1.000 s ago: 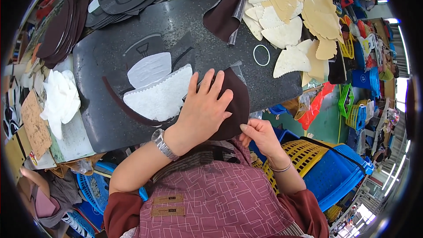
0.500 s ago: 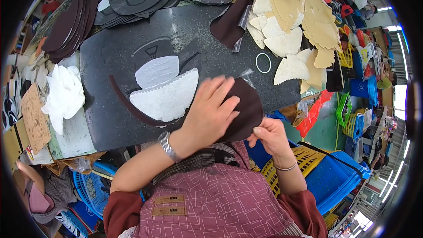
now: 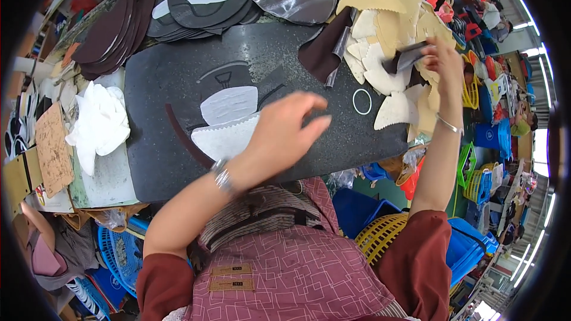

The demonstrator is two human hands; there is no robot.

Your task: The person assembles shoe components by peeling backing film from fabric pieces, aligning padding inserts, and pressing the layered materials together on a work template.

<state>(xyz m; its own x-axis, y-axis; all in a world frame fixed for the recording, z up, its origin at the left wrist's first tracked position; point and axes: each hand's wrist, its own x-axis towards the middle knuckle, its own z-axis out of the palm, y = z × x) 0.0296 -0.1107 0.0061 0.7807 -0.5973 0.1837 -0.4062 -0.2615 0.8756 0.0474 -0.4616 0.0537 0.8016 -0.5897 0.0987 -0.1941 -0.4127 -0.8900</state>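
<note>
My left hand hovers over the dark work board, its fingers apart and curved, with nothing seen in them. Partly under its wrist lies a white crescent piece with a zigzag edge, beside a white panel on a dark backing. A thin dark brown strip curves along their left. At the right, my right hand is raised near the cut pieces. A dark glossy sheet, blurred by motion, reaches from its fingertips over the cream zigzag-edged pieces.
Stacks of dark brown pieces and black rounded pieces line the far left. White pieces lie left of the board. A white ring sits at its right. A yellow basket stands below on the right.
My right hand has swung up and right from the board's front edge. The dark brown rounded piece between my hands is no longer visible there. My left hand stays over the board.
</note>
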